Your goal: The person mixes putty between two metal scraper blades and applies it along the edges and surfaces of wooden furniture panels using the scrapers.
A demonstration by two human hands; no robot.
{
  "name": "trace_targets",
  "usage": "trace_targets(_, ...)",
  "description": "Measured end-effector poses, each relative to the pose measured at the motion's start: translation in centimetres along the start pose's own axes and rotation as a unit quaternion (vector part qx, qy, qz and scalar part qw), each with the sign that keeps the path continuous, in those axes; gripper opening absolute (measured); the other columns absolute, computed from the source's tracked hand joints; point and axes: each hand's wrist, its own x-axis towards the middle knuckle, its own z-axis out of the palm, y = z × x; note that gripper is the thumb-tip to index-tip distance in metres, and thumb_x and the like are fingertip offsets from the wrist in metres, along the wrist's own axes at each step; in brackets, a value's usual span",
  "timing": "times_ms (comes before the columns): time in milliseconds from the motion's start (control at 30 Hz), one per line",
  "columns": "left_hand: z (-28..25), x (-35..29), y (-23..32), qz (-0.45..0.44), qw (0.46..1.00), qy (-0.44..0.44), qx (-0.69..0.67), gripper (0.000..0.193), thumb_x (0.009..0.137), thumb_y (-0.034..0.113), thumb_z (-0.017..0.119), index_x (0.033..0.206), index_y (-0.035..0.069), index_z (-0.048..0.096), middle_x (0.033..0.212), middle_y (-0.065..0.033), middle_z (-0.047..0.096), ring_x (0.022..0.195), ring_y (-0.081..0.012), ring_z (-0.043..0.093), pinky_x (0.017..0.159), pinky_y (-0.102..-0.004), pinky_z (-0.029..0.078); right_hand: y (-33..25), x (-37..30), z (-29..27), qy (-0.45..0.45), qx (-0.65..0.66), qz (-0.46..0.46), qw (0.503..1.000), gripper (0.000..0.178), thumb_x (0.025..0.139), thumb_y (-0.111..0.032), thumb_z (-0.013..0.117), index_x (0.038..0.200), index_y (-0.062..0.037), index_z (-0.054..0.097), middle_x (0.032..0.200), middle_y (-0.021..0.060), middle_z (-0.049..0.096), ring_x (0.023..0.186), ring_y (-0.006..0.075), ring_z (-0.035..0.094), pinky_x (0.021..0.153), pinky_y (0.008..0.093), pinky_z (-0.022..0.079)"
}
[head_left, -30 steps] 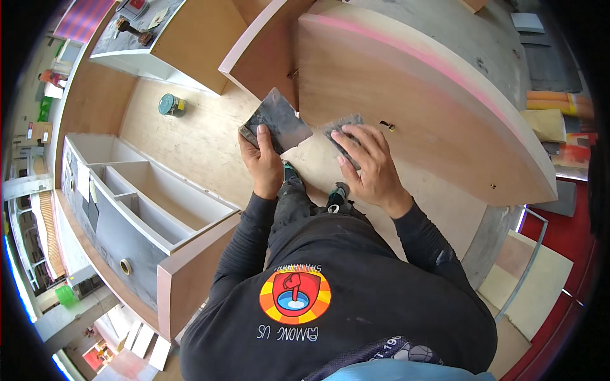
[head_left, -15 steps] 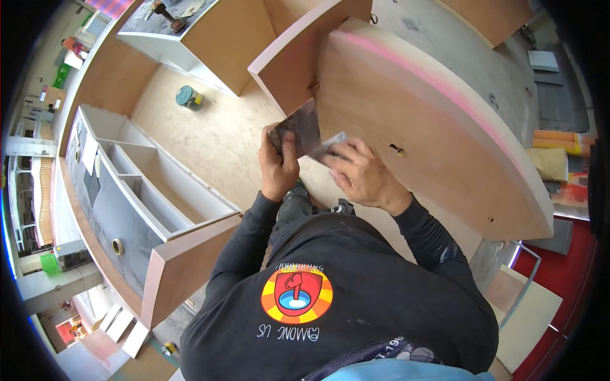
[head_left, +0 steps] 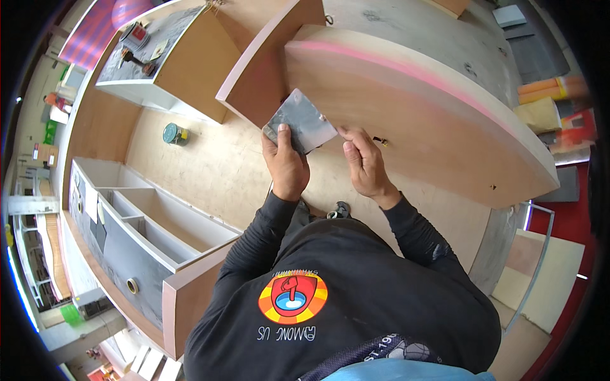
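Note:
A flat, square grey metal plate (head_left: 305, 124), like a wide filler spreader, is tilted in front of me with smeared pale patches on its face. My left hand (head_left: 289, 162) grips its lower left corner, thumb on top and fingers beneath. A small light lump (head_left: 322, 117) sits near the right edge. My right hand (head_left: 367, 164) is at that edge, its index finger and thumb drawn together by the right corner. Whatever is in those fingers is hidden or seen edge-on. Behind the plate rises a curved, pink-edged wooden panel (head_left: 406, 120).
On the left is a low white-compartment cabinet (head_left: 162, 219). A green can (head_left: 173, 133) stands on the wooden floor. A cordless drill (head_left: 140, 63) and a grey can (head_left: 135, 36) rest on the far-left cabinet top. One upright panel (head_left: 264, 70) meets the curved one.
The plate in my left hand has turned its face toward me. My right hand, earlier with a thin pale flat piece, has moved slightly right beside it. The view has shifted.

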Motion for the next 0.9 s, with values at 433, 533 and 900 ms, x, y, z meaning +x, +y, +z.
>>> trace_targets(433, 6.9, -3.0, -3.8, 0.153, 0.988, -0.006, -0.011, 0.021, 0.105, 0.018, 0.046, 0.12, 0.003, 0.045, 0.107, -0.0058, 0.056, 0.096, -0.0105, 0.052, 0.086, -0.0269, 0.045, -7.0, -3.0, -4.7, 0.069, -0.306, -0.06, 0.948, 0.047, 0.079, -0.009, 0.063, 0.126, -0.0082, 0.062, 0.125, 0.0126, 0.054, 0.116, 0.0373, 0.046, 0.097, 0.0504, 0.037)
trace_targets(533, 8.2, -4.0, -3.8, 0.193, 0.98, 0.002, 0.039, 0.021, 0.105, 0.018, 0.046, 0.119, 0.003, 0.044, 0.104, -0.0062, 0.056, 0.092, -0.0109, 0.052, 0.083, -0.026, 0.045, -6.8, -3.5, -4.8, 0.094, -0.323, -0.072, 0.939, 0.049, 0.078, -0.008, 0.065, 0.126, -0.009, 0.062, 0.125, 0.0119, 0.054, 0.115, 0.037, 0.046, 0.096, 0.0497, 0.037)
trace_targets(900, 7.6, -4.7, -3.1, 0.266, 0.943, -0.096, 0.176, 0.015, 0.102, 0.008, 0.049, 0.115, 0.0, 0.045, 0.088, -0.0042, 0.057, 0.075, -0.0085, 0.052, 0.065, -0.0232, 0.045, -5.8, -4.2, -5.3, 0.119, -0.324, -0.069, 0.936, 0.046, 0.078, -0.008, 0.065, 0.124, -0.0086, 0.062, 0.125, 0.0096, 0.054, 0.113, 0.0355, 0.047, 0.095, 0.0488, 0.037)
